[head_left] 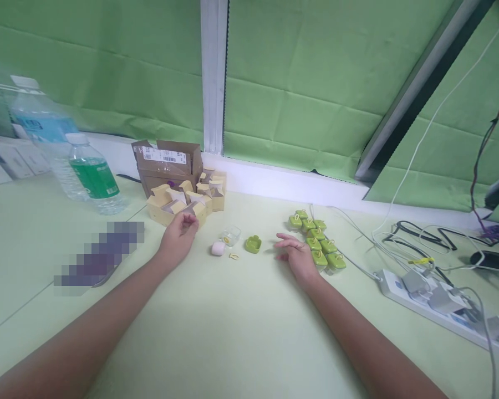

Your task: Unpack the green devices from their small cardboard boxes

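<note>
Green-lidded clear plastic cases (317, 241) are sitting in a tight cluster on the pale green table (241, 343), right of centre in the frame, each lid carrying a small loop on top. The right hand (297, 256) is resting open and empty just beside the cluster, its relaxed fingers (285, 239) pointing left. The left hand (180, 239) is lying left of centre, loosely curled, and whether it is holding anything small cannot be told. Its fingers (189, 219) are reaching just beside a heap of folded yellow cardboard inserts (183, 202).

Between the two hands, a square green lid (253, 244), a clear plastic case (231, 235), a pale pink piece (218, 248) and a tiny yellow ring (233, 256) are lying close together. A brown cardboard box (166, 163) with a white barcode label is standing behind the inserts.

Toward the upper left, a water bottle with a green label (95, 177) is standing in front of a larger bottle with a blue label (41, 124), and white boxes (12, 158) are lying beyond them. A pixelated patch (98, 255) is covering part of the table on the left. At the right, a white power strip (436, 302) is holding several plugs beneath tangled cables (436, 238). Green curtains (316, 72) are hanging behind everything, divided by a white window frame (213, 72).
</note>
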